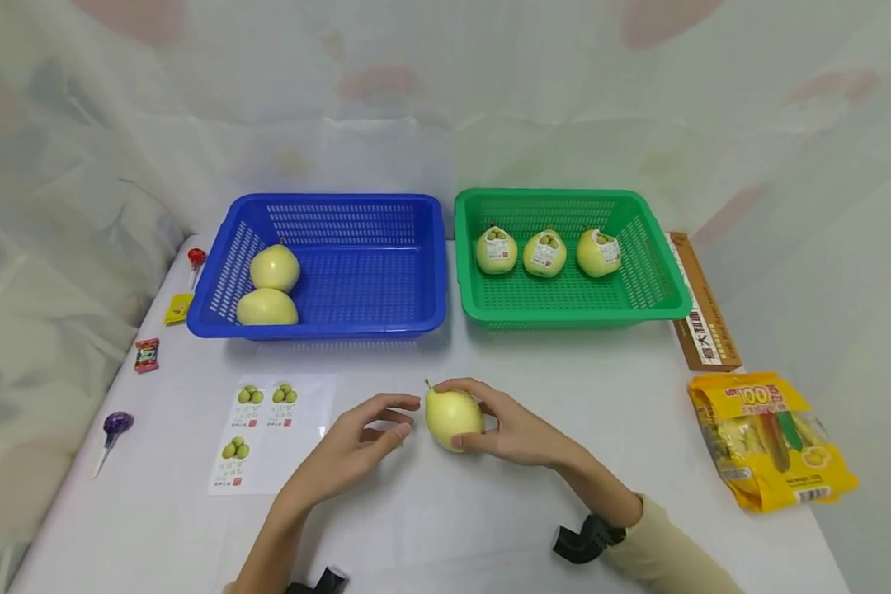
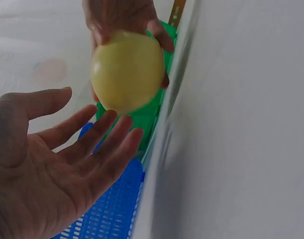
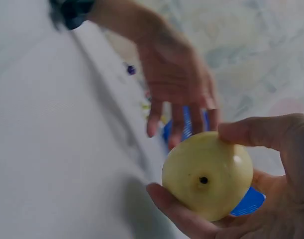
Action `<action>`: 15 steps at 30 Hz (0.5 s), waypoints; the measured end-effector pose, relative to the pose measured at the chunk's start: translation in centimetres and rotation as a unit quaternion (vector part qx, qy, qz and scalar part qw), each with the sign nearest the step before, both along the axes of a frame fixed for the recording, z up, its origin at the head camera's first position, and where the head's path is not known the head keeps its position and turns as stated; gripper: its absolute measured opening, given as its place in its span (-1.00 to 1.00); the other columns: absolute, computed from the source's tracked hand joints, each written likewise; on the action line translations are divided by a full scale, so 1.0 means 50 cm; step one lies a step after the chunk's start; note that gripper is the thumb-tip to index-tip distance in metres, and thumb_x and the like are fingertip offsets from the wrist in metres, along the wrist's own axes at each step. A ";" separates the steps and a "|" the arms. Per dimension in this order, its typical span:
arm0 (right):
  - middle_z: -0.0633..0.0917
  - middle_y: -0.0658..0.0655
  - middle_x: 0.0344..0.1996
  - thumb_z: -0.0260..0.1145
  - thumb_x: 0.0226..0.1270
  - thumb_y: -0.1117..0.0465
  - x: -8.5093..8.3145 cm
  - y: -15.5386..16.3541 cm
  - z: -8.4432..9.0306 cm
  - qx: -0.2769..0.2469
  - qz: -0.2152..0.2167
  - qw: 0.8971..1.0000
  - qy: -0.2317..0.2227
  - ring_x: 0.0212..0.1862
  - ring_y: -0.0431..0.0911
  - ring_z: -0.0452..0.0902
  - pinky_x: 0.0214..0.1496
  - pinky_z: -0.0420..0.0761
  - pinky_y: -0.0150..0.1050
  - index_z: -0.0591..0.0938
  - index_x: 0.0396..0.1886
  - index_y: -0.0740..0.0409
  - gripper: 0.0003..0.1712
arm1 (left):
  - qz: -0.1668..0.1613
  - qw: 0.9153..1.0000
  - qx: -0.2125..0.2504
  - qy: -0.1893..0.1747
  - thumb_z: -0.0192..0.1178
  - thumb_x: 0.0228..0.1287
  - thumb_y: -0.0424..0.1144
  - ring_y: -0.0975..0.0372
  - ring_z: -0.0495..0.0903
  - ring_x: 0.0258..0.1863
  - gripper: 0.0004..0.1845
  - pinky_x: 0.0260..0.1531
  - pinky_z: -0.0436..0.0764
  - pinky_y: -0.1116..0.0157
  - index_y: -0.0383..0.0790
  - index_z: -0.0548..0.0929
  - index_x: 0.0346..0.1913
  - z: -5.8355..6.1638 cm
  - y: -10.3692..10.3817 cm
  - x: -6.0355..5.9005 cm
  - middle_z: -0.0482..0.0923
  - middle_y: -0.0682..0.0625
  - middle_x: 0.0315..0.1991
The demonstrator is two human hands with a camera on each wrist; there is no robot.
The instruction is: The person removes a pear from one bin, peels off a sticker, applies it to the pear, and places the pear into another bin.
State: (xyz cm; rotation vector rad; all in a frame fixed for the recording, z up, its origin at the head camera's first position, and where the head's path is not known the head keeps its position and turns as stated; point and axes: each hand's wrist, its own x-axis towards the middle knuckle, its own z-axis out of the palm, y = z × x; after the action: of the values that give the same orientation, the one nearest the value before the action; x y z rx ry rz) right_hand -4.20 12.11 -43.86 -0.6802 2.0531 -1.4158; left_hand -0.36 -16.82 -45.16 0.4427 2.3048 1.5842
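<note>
The right hand [image 1: 516, 429] is curled around a yellow pear [image 1: 453, 418] just above the bench [image 1: 445, 528], in front of the blue basket [image 1: 356, 318] and the green basket [image 1: 564, 309]. The left hand [image 1: 360, 441] is beside it with loose, spread fingers and holds nothing. The grip looks light, only thumb and fingertips, so I think the smooth pear could slip and roll away.
</note>
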 end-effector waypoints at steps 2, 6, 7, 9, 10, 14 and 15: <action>0.42 0.09 0.60 0.47 0.53 0.11 0.012 0.003 -0.016 0.005 -0.005 1.000 0.002 0.48 0.13 0.49 0.38 0.72 -0.04 0.37 0.64 -0.22 -0.21 | -0.016 1.000 -0.004 0.000 0.25 0.65 -0.09 0.01 0.70 0.31 -0.58 0.18 0.80 0.16 0.02 0.59 0.45 -0.003 0.006 0.002 0.62 -0.04 0.42; 0.46 0.19 0.53 0.55 0.46 0.11 0.026 0.006 -0.034 0.001 -0.032 0.999 0.018 0.40 0.23 0.55 0.05 0.87 -0.28 0.38 0.64 -0.17 -0.15 | -0.025 1.000 0.005 0.004 0.27 0.62 -0.12 0.00 0.69 0.34 -0.55 0.18 0.79 0.15 0.08 0.57 0.48 -0.007 0.015 0.004 0.57 0.02 0.46; 0.48 0.19 0.51 0.57 0.43 0.10 0.029 0.007 -0.035 0.003 -0.040 0.999 0.025 0.36 0.21 0.57 0.00 0.87 -0.32 0.39 0.64 -0.17 -0.13 | -0.026 1.000 0.009 0.002 0.28 0.62 -0.12 0.01 0.68 0.34 -0.54 0.18 0.79 0.15 0.08 0.56 0.49 -0.007 0.016 0.005 0.57 0.03 0.47; 0.51 0.19 0.45 0.62 0.38 0.07 0.034 0.007 -0.038 0.014 -0.052 0.998 0.042 0.29 0.16 0.60 -0.05 0.86 -0.37 0.39 0.63 -0.17 -0.10 | -0.033 0.999 0.014 0.000 0.28 0.62 -0.12 0.03 0.68 0.35 -0.52 0.19 0.78 0.18 0.09 0.55 0.50 -0.009 0.019 0.006 0.55 0.04 0.48; 0.52 0.18 0.43 0.63 0.36 0.07 0.037 0.008 -0.039 0.019 -0.056 0.997 0.047 0.26 0.14 0.60 -0.06 0.85 -0.38 0.39 0.63 -0.17 -0.08 | -0.038 0.999 0.016 -0.001 0.28 0.62 -0.12 0.03 0.67 0.36 -0.51 0.19 0.78 0.19 0.09 0.54 0.51 -0.010 0.020 0.006 0.54 0.04 0.50; 0.51 0.14 0.40 0.67 0.31 0.09 0.044 0.010 -0.037 0.029 -0.062 0.996 0.051 0.23 0.08 0.61 -0.04 0.86 -0.37 0.38 0.64 -0.20 -0.02 | -0.050 0.999 0.014 0.000 0.29 0.62 -0.11 0.05 0.68 0.35 -0.48 0.19 0.79 0.22 0.08 0.51 0.54 -0.012 0.025 0.006 0.52 0.05 0.52; 0.51 0.13 0.40 0.67 0.30 0.10 0.045 0.010 -0.036 0.031 -0.063 0.996 0.049 0.24 0.08 0.60 -0.03 0.86 -0.37 0.38 0.64 -0.21 -0.02 | -0.052 0.999 0.013 0.001 0.28 0.62 -0.11 0.05 0.67 0.35 -0.48 0.20 0.79 0.22 0.08 0.51 0.54 -0.012 0.025 0.006 0.52 0.05 0.52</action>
State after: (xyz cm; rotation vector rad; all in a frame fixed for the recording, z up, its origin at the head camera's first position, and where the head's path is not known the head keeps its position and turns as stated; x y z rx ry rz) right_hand -1.97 12.60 -45.69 -0.6141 2.2415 -1.4068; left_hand -0.08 -15.57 -45.76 0.5621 2.2263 1.5672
